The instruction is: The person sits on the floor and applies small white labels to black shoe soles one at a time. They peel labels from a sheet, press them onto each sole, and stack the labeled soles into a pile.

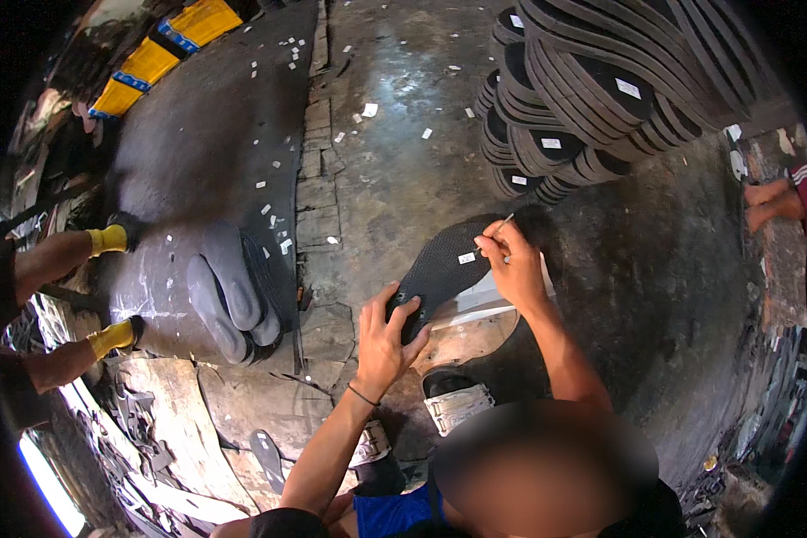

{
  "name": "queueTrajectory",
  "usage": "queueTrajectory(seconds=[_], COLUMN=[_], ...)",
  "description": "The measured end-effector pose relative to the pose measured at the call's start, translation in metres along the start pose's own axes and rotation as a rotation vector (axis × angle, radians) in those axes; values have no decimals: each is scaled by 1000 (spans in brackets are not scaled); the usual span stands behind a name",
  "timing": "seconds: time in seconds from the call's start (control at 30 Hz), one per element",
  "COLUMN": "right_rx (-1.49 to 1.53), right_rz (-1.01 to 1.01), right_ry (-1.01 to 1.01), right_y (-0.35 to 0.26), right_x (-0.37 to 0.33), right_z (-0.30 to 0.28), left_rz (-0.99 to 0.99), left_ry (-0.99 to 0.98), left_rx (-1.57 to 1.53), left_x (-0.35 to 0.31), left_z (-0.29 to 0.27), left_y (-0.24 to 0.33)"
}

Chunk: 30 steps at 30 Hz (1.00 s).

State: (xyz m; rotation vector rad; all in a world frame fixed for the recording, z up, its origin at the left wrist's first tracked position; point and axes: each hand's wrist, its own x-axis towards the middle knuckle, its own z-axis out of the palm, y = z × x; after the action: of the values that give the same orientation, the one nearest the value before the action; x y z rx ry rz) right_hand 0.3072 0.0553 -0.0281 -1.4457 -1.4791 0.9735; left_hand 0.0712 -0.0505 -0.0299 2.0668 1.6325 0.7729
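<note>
A black textured shoe sole [448, 255] lies slantwise in front of me, with a small white label [466, 258] on its face. My left hand [387, 336] grips its near, narrower end, fingers over the top and thumb along the side. Over the far, wider end, my right hand [514, 260] pinches a thin pen-like tool [508, 219]; its working tip is too small to make out. Beneath the sole, a white sheet [484, 300] sticks out beside my right wrist.
Tall stacks of dark soles [592, 134] stand at the far right. Several loose grey soles [233, 300] lie on the dark mat at left, near another person's yellow-covered limbs [109, 238]. A yellow bundle [143, 67] sits far left. Another person's feet [767, 199] show at right.
</note>
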Motion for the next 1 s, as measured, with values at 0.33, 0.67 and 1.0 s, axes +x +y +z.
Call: queueTrajectory(seconds=[0.33, 0.67, 1.0], right_rx=[-130, 183, 185], right_rz=[-277, 16, 4], right_ry=[-348, -376, -165], right_y=[-40, -48, -33], right_x=[-23, -25, -40], right_z=[70, 61, 26], left_rz=[34, 34, -100], left_ry=[44, 59, 198], left_rx=[-112, -106, -134], left_x=[-4, -1, 20], left_z=[5, 4, -15], left_y=[-12, -11, -24])
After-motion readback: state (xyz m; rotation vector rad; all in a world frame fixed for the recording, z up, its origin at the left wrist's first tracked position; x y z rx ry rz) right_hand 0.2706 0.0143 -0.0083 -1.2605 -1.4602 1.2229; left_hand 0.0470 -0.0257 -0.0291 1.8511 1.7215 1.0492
